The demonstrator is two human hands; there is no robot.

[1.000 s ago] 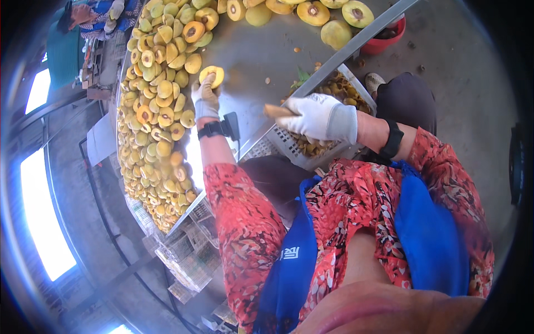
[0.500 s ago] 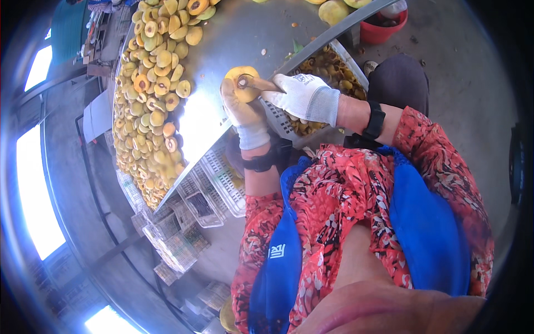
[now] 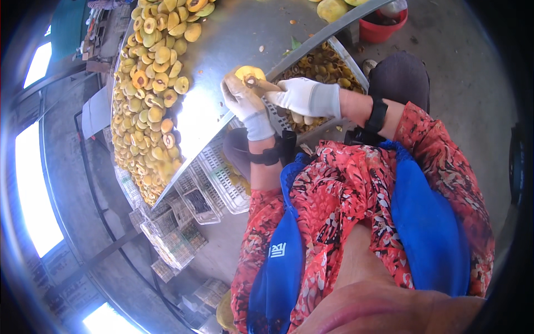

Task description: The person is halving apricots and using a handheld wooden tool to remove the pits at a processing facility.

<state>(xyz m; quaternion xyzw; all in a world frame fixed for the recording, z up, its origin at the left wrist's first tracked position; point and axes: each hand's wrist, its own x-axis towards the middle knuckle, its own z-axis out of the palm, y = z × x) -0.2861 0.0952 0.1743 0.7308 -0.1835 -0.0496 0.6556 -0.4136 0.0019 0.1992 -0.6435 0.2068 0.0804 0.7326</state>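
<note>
White work gloves, stained at the fingers, cover both hands. My left hand (image 3: 242, 103) is closed round a halved yellow peach (image 3: 250, 72), its cut face turned up with the brown stone area showing. My right hand (image 3: 303, 96) grips a short brown tool (image 3: 268, 87), exact kind unclear, that tapers toward the fruit's centre and meets it there. Both hands are close together over the near edge of the metal table (image 3: 231, 44). Below the right hand stands a white crate (image 3: 356, 69) holding brownish-yellow fruit scraps (image 3: 325, 67).
A large heap of peach halves (image 3: 150, 106) covers the table's left side. Several whole fruits (image 3: 332, 10) sit at its far right. A red bucket (image 3: 382, 30) stands on the floor beyond the crate. White plastic baskets (image 3: 222, 172) are below the table edge at left.
Both hands have shifted slightly right with the peach half and the tool. The peach half has tilted, and the fingers of my right hand now hang lower over the crate.
</note>
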